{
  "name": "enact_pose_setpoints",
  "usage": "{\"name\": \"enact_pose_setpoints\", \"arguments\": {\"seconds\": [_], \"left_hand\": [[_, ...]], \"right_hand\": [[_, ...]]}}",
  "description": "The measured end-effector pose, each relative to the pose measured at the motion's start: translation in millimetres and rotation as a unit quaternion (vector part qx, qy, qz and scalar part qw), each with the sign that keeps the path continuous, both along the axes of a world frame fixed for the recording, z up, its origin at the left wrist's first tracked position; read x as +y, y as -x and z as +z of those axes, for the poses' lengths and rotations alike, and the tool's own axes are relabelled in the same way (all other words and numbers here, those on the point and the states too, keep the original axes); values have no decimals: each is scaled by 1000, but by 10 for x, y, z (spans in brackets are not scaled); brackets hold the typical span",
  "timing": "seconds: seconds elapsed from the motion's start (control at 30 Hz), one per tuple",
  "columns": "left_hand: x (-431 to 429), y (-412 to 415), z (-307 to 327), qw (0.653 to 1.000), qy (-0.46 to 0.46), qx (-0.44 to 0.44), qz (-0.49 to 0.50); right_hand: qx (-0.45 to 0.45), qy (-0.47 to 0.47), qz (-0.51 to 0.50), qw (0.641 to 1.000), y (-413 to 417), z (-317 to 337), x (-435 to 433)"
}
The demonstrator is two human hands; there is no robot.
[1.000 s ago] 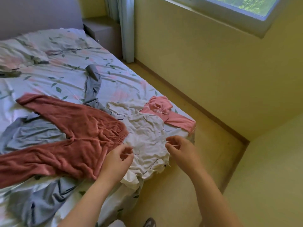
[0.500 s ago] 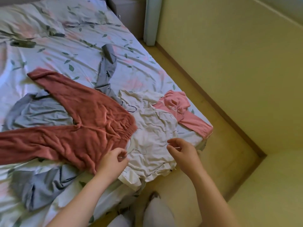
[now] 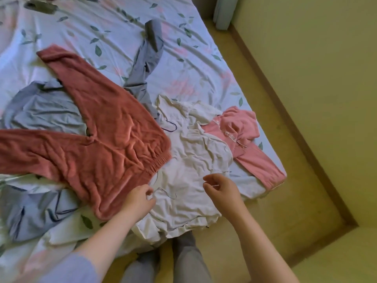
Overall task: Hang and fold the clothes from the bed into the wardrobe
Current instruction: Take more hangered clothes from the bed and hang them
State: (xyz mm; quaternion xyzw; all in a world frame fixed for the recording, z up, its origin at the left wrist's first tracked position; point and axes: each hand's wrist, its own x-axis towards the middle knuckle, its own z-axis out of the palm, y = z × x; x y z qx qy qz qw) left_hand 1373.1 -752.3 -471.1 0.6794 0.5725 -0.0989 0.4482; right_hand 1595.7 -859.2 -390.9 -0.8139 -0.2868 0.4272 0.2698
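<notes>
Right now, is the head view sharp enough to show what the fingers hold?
Head view: soft, blurriest lower left; wide-angle stretch toward borders; even light, no glare; wire at left hand and right hand barely resolves against the white garment.

One head-worn view – it looks steeply down, close over the bed (image 3: 183, 64) corner, floor at right; wide-angle edges seem bent.
</notes>
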Motion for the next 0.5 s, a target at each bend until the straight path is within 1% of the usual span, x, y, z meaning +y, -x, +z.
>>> {"name": "enact_pose_setpoints", "arguments": {"seconds": [0.13,0.3,0.5], "left_hand": [[64,-157,-329,999,7,42,0],[155,-271,-714,995,29,87,-32],[250,-289,-1122,990,46,115,-67]], "right_hand": [[9,6,-2,1000,-171,-294,191],[23,18,9,1000,-211,-646,390],[20,40,32,999,-224,-957,563]]}}
